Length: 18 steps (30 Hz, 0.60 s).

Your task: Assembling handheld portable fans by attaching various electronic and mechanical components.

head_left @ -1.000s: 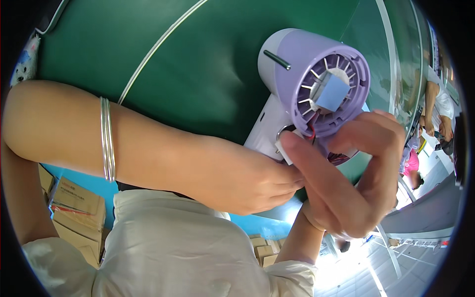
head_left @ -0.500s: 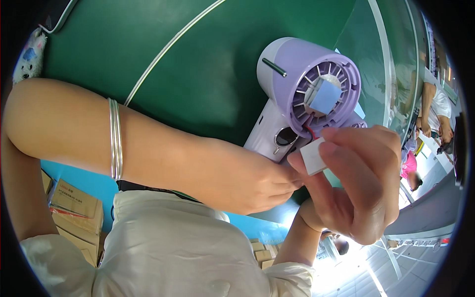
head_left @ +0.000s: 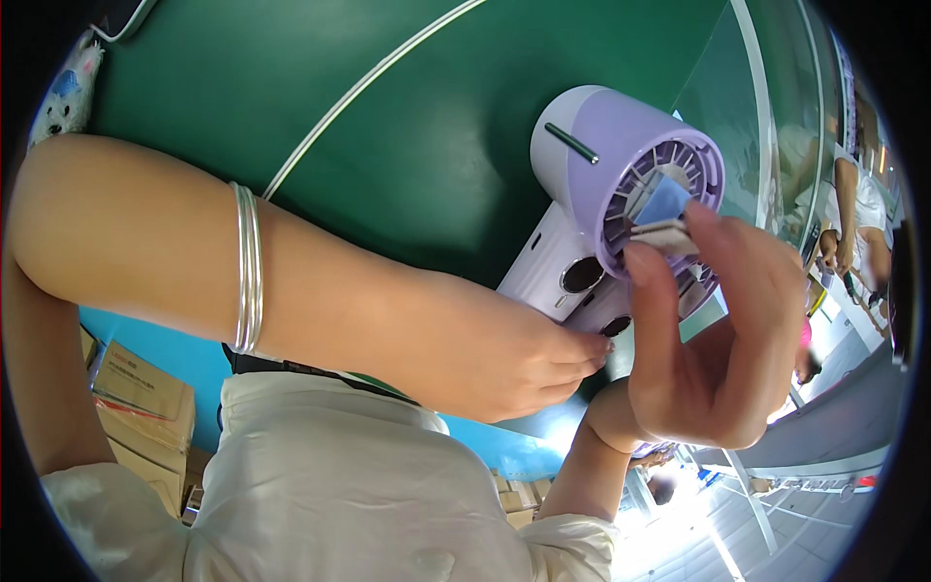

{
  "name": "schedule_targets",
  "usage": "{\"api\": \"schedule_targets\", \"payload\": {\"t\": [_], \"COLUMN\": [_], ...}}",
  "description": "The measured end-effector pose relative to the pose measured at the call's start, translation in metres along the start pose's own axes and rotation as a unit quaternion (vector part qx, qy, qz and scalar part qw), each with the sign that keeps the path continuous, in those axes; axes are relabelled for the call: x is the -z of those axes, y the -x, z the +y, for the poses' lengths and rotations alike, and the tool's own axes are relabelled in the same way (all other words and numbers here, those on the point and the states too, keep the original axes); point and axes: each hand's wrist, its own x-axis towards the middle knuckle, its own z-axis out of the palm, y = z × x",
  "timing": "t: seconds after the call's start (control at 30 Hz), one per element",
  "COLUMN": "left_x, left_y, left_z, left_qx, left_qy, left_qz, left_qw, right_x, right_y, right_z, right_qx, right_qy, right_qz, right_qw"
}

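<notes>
My left hand (head_left: pixel 529 373) reaches in from the left and is closed around the lower handle of a lilac and white handheld fan (head_left: pixel 621 126). The fan's round head lies tilted, its finned open end facing right. A blue square pad (head_left: pixel 663 199) sits at the middle of the fins. Between thumb and forefinger my right hand (head_left: pixel 727 339) pinches a small white square piece (head_left: pixel 664 237), seen nearly edge-on right by the blue pad. Whether the two touch I cannot tell. My right fingers partly cover the fan's open end.
Under the fan is a dark green tabletop (head_left: pixel 407 145), crossed by a white cable (head_left: pixel 359 92). A small white plush toy (head_left: pixel 66 107) lies at the far left. Cardboard boxes (head_left: pixel 145 388) stand low on the left. Other people (head_left: pixel 858 209) are at the right.
My right hand has carried the white piece up to the fan's finned end and turned it edge-on. The fan and my left hand have shifted slightly right.
</notes>
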Motion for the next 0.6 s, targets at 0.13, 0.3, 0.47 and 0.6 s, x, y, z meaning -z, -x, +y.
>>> {"api": "schedule_targets", "payload": {"t": [0.13, 0.3, 0.47, 0.6], "left_x": [0.004, 0.0, 0.006, 0.014], "left_y": [0.0, 0.004, 0.006, 0.005], "left_z": [0.005, 0.005, 0.0, -0.013], "left_qx": [0.011, 0.009, 0.007, -0.011], "left_qy": [-0.009, 0.014, 0.023, 0.121], "left_qz": [0.006, 0.004, 0.024, -0.021], "left_qw": [1.0, 1.0, 0.999, 0.992], "right_x": [0.006, -0.001, -0.001, -0.014], "right_y": [0.002, 0.002, -0.006, -0.009], "right_z": [-0.001, 0.002, 0.007, 0.019], "right_qx": [-0.041, -0.029, 0.005, 0.015], "right_qy": [0.002, 0.038, 0.02, 0.015], "right_qz": [-0.02, -0.048, -0.009, 0.073], "right_qw": [0.999, 0.998, 1.0, 0.997]}}
